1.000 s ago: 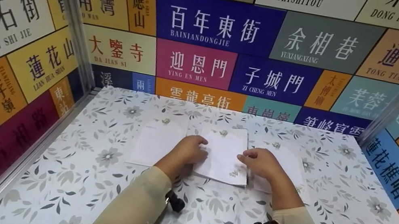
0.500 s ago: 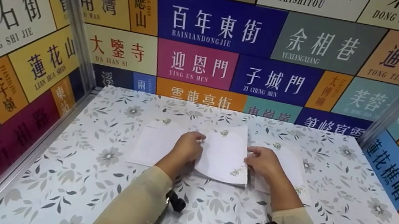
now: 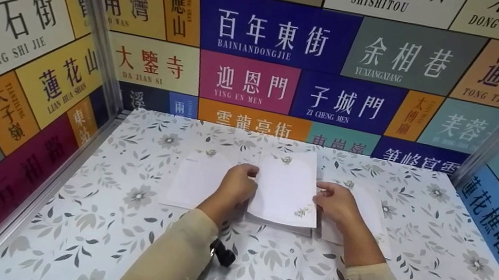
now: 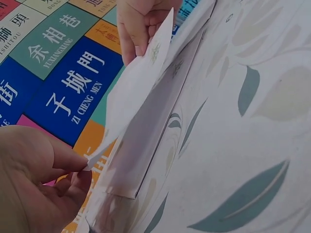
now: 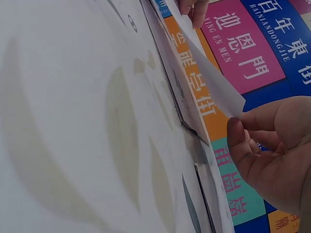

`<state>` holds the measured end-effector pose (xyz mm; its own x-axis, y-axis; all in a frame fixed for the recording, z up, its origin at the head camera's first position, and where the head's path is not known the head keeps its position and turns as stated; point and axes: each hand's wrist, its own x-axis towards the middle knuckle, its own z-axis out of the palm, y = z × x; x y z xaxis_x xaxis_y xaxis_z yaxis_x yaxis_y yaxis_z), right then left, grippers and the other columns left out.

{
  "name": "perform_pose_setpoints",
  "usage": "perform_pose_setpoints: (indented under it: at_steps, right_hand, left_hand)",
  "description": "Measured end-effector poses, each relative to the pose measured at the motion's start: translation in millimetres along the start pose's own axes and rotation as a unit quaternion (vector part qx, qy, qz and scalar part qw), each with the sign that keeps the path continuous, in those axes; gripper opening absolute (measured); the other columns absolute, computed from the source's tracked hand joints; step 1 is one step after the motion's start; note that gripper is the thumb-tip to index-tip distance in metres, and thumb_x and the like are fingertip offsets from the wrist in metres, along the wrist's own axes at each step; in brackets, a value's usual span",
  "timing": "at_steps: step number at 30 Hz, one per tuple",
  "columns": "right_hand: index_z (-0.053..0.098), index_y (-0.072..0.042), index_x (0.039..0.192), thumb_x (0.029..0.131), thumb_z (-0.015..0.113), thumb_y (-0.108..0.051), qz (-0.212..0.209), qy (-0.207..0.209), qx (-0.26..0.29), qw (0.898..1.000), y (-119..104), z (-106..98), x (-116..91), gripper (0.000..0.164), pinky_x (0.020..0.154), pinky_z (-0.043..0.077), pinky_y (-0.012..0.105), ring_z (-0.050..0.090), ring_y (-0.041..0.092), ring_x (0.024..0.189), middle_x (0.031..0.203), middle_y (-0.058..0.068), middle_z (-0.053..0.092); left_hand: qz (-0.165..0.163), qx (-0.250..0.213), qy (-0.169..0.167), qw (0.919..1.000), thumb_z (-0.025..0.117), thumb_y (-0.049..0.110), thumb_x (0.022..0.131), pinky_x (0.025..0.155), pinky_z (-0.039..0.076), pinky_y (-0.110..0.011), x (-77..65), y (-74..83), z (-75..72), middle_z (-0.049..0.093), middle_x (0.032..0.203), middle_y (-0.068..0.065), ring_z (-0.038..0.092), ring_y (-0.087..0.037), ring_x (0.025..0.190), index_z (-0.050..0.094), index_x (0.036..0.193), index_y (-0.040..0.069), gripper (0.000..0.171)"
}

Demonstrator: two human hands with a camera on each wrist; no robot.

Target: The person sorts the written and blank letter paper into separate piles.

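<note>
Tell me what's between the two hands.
A paper sheet, its side edges pinched by the left hand and right hand. The head view shows it spanning the gap; the left wrist view shows it raised above more paper.

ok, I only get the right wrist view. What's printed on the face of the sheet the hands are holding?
Observer: In the head view, the sheet has small plant motifs near its top and at its lower right corner.
Operator: Anything lying either side of it?
Observer: Yes, the head view shows one paper on the left and another paper on the right.
Operator: What's the grip at the far edge? It's cut off at the top of my frame.
Observer: In the left wrist view, the left hand pinches that edge between thumb and fingers.
</note>
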<state>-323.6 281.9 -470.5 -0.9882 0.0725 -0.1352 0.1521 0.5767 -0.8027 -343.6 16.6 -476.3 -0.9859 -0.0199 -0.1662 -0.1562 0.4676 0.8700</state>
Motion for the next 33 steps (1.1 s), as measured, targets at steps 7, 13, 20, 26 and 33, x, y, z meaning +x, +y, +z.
perform_pose_setpoints:
  at_steps: [7,13,20,26,33]
  right_hand:
    - [0.057,-0.006,0.153,0.102,0.064,-0.009,-0.003,0.011,0.029,1.000,3.5,-12.9,-4.3,0.051,0.089,0.060,0.032,0.067,0.020,0.100,0.119,0.012,0.070]
    - [0.055,-0.007,0.156,0.105,0.059,-0.010,-0.005,0.023,0.037,0.999,15.7,-28.1,-7.7,0.051,0.093,0.061,0.035,0.068,0.021,0.100,0.120,0.015,0.069]
    - [0.051,-0.009,0.159,0.107,0.058,-0.014,0.023,0.030,0.033,0.999,31.2,-53.6,-14.5,0.053,0.088,0.060,0.027,0.066,0.015,0.098,0.125,0.014,0.067]
    - [0.050,-0.009,0.160,0.108,0.058,-0.016,0.039,0.036,0.039,0.998,50.7,-78.5,-22.5,0.054,0.088,0.061,0.026,0.066,0.014,0.102,0.132,0.015,0.065]
    - [0.046,-0.008,0.162,0.108,0.058,-0.017,0.044,0.035,0.055,0.997,68.1,-105.6,-35.8,0.056,0.085,0.061,0.021,0.066,0.005,0.097,0.129,0.010,0.062]
  left_hand:
    - [0.044,-0.035,0.019,0.9983,0.056,-0.009,0.090,0.117,0.052,-0.037,-4.1,4.7,11.6,0.072,0.136,-0.005,0.064,-0.025,0.134,0.066,0.144,0.009,0.058]
    - [0.093,-0.045,0.026,0.9943,0.059,-0.006,0.090,0.111,0.056,-0.035,-3.5,8.6,26.7,0.076,0.131,-0.007,0.070,-0.024,0.126,0.070,0.140,0.008,0.054]
    - [0.106,-0.071,-0.002,0.9918,0.056,-0.008,0.091,0.105,0.059,-0.030,-8.1,20.4,53.1,0.074,0.135,-0.007,0.072,-0.020,0.120,0.067,0.143,0.008,0.056]
    - [0.115,-0.068,-0.016,0.9909,0.061,-0.007,0.093,0.100,0.059,-0.028,-13.2,31.8,77.3,0.075,0.131,-0.003,0.073,-0.017,0.115,0.068,0.143,0.010,0.053]
    - [0.109,-0.075,-0.038,0.9905,0.063,-0.008,0.092,0.088,0.060,-0.024,-23.5,41.5,100.4,0.075,0.125,0.001,0.070,-0.009,0.104,0.067,0.144,0.012,0.056]
